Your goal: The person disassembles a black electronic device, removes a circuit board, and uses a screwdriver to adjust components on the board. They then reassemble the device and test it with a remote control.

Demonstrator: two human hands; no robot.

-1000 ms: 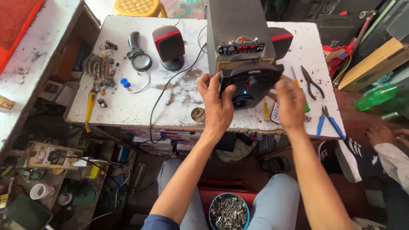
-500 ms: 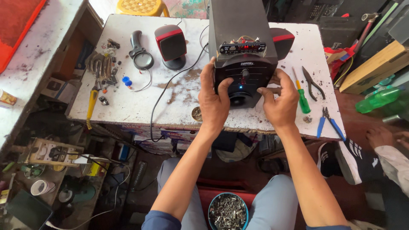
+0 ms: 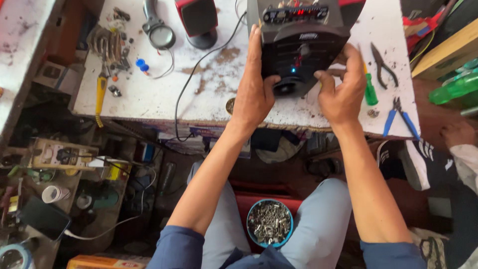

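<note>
A black speaker unit (image 3: pixel 301 47) with a control panel strip along its top stands on the white worktable (image 3: pixel 164 94) in front of me. A small blue light glows on its front. My left hand (image 3: pixel 254 92) presses flat against the unit's left side, thumb on the front grille. My right hand (image 3: pixel 343 92) grips the lower right corner with bent fingers. A black cable (image 3: pixel 191 79) runs from behind the unit over the table edge.
A red-and-black small speaker (image 3: pixel 199 20), a magnifier (image 3: pixel 160 34), a yellow-handled tool (image 3: pixel 99 99), a green screwdriver (image 3: pixel 370 92), pliers (image 3: pixel 382 62) and blue-handled cutters (image 3: pixel 398 117) lie on the table. A blue bowl of screws (image 3: pixel 269 222) sits between my knees. Another person's hand (image 3: pixel 455 134) is at right.
The speaker's front part, held tilted off the body a second ago, now sits against it. My view has moved closer and both hands have shifted onto the unit's lower sides.
</note>
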